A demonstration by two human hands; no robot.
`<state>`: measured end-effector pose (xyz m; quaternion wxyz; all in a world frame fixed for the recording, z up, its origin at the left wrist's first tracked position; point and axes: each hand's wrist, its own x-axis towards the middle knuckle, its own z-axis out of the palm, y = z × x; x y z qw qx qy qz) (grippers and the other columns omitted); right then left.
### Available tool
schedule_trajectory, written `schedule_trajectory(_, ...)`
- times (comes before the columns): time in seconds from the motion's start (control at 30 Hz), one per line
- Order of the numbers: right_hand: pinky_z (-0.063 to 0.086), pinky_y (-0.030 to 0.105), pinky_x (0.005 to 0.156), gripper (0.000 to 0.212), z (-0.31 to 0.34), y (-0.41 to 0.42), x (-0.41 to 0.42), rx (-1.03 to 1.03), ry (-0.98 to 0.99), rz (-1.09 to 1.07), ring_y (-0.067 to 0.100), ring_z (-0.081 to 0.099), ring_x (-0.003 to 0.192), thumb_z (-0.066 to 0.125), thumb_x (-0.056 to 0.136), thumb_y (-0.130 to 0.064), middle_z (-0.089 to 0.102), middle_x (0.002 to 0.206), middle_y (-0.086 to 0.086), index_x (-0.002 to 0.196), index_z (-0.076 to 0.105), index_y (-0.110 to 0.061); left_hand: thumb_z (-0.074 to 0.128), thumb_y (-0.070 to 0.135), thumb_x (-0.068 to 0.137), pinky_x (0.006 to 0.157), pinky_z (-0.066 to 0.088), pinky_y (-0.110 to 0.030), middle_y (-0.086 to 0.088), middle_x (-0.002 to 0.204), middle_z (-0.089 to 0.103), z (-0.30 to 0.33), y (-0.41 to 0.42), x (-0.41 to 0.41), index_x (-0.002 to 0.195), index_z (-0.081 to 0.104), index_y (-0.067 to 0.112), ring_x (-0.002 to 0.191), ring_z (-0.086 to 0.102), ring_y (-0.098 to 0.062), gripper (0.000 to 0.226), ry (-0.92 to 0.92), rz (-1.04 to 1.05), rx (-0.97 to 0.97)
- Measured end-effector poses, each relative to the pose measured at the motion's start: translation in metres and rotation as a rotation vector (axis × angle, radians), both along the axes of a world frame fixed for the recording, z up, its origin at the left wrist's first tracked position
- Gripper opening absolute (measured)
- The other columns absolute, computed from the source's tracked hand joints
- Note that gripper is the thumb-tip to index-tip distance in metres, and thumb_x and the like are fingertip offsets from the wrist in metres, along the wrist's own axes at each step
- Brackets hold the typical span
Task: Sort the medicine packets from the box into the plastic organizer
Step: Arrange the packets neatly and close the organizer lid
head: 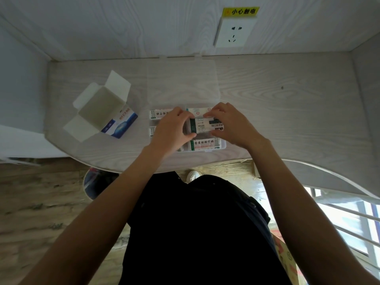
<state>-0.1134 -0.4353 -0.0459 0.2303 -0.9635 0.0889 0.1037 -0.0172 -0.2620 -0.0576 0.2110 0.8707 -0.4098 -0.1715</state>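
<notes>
A clear plastic organizer (223, 145) lies on the desk in front of me, its transparent lid (183, 83) folded back flat toward the wall. White medicine packets with green and black print fill its compartments. Both hands hold one stack of packets (202, 125) over the middle right compartment: my left hand (172, 130) pinches its left end, my right hand (232, 124) grips its right end. Another packet (204, 144) lies in the near right compartment and one (159, 114) in the far left. The white and blue box (102, 112) stands open and empty to the left.
The desk (287, 112) is pale wood grain with a curved front edge, closed in by walls at the back and both sides. A wall socket (234, 32) with a yellow sign sits behind. A bin (96, 184) stands on the floor below the desk edge.
</notes>
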Motion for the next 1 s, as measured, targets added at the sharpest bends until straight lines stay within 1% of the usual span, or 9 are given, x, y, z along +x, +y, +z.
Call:
schedule_trajectory(0.1,0.036,0.022,0.087,0.048,-0.0005,-0.0034,-0.0020,0.007,0.006,-0.002,0.016,0.042,0.110,0.069,0.081,-0.023,0.050,0.123,0.004,0.126,0.055,-0.016,0.076,0.029,0.075,0.080,0.035,-0.018,-0.003,0.106,0.057,0.0012,0.0012,0.0013,0.115,0.060,0.013,0.086,0.044,-0.006,0.046,0.026,0.015,-0.018)
schedule_trajectory(0.17,0.034,0.021,0.087,0.048,-0.0001,-0.0031,-0.0014,0.013,0.010,-0.006,0.017,0.043,0.110,0.069,0.081,-0.023,0.050,0.123,0.005,0.126,0.055,-0.015,0.077,0.028,0.074,0.079,0.035,-0.018,-0.003,0.105,0.057,0.0019,0.0011,0.0015,0.115,0.060,0.013,0.086,0.045,-0.006,0.046,0.037,0.020,-0.022)
schedule_trajectory(0.37,0.042,0.030,0.092,0.047,0.0043,0.0020,0.0013,0.016,0.024,0.007,0.018,0.042,0.112,0.070,0.081,-0.021,0.049,0.126,0.006,0.126,0.055,-0.014,0.077,0.028,0.073,0.079,0.036,-0.020,-0.003,0.107,0.057,0.0018,-0.0003,0.0014,0.115,0.060,0.014,0.087,0.046,-0.007,0.047,0.051,0.026,-0.010)
schedule_trajectory(0.53,0.045,0.035,0.091,0.049,0.0071,0.0036,0.0008,-0.017,0.027,0.030,0.019,0.040,0.115,0.068,0.082,-0.022,0.047,0.128,0.006,0.129,0.053,-0.015,0.077,0.029,0.073,0.080,0.038,-0.021,-0.004,0.106,0.058,0.0012,-0.0004,0.0016,0.115,0.060,0.013,0.087,0.047,-0.008,0.049,0.050,0.033,-0.008)
schedule_trajectory(0.73,0.044,0.031,0.088,0.053,0.0069,0.0051,-0.0011,-0.052,0.003,0.041,0.018,0.039,0.117,0.068,0.083,-0.024,0.046,0.129,0.005,0.132,0.049,-0.017,0.078,0.029,0.072,0.079,0.038,-0.021,-0.005,0.106,0.058,0.0018,0.0004,0.0010,0.113,0.060,0.012,0.088,0.051,-0.011,0.048,0.045,0.031,-0.012)
schedule_trajectory(0.87,0.039,0.028,0.092,0.054,0.0050,0.0033,-0.0033,-0.027,-0.001,0.011,0.018,0.041,0.116,0.067,0.083,-0.022,0.047,0.129,0.006,0.133,0.048,-0.014,0.078,0.028,0.072,0.082,0.041,-0.025,-0.005,0.106,0.058,0.0026,0.0006,0.0011,0.114,0.060,0.012,0.088,0.051,-0.012,0.048,0.058,0.034,-0.017)
schedule_trajectory(1.0,0.035,0.025,0.094,0.055,0.0038,0.0023,-0.0066,-0.010,0.006,-0.012,0.019,0.043,0.117,0.067,0.084,-0.019,0.047,0.129,0.007,0.134,0.047,-0.012,0.078,0.028,0.072,0.080,0.040,-0.023,-0.003,0.105,0.058,0.0021,0.0011,0.0004,0.114,0.060,0.013,0.085,0.050,-0.009,0.048,0.060,0.049,-0.025)
